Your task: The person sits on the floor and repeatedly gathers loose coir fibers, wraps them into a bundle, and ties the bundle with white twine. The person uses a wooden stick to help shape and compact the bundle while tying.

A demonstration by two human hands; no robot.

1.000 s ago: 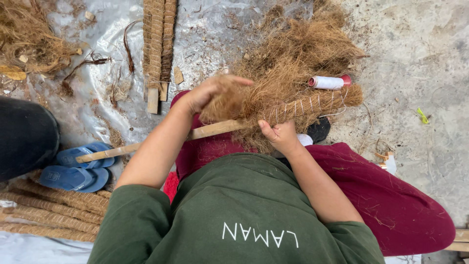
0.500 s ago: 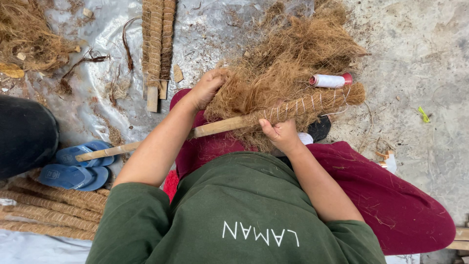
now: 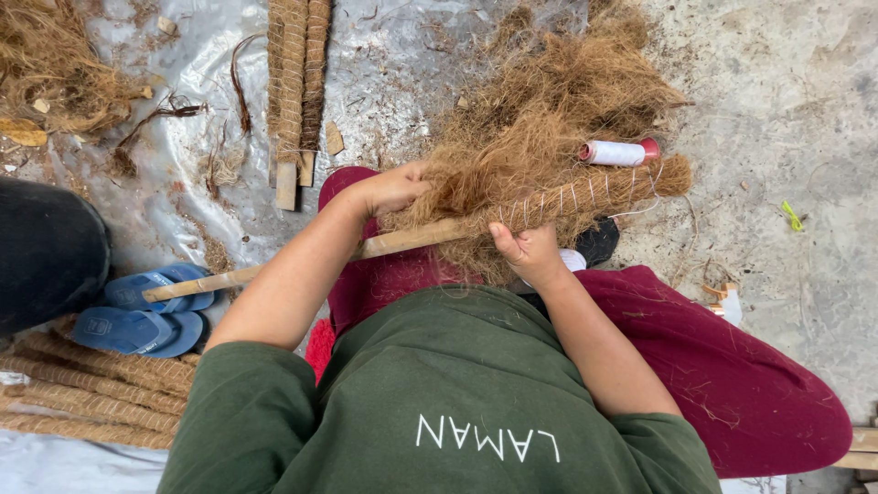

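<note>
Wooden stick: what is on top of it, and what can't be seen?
Brown fibre is piled over the stick, bound on at its far end with white thread. The left hand presses the fibre; the right hand grips below. The stick's wrapped part is hidden.

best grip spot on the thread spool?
Grip the thread spool across its white middle, coming from above. It lies on its side on the fibre pile with the top bare; its thread runs down to the wrapped stick, so avoid that lower side.
</note>
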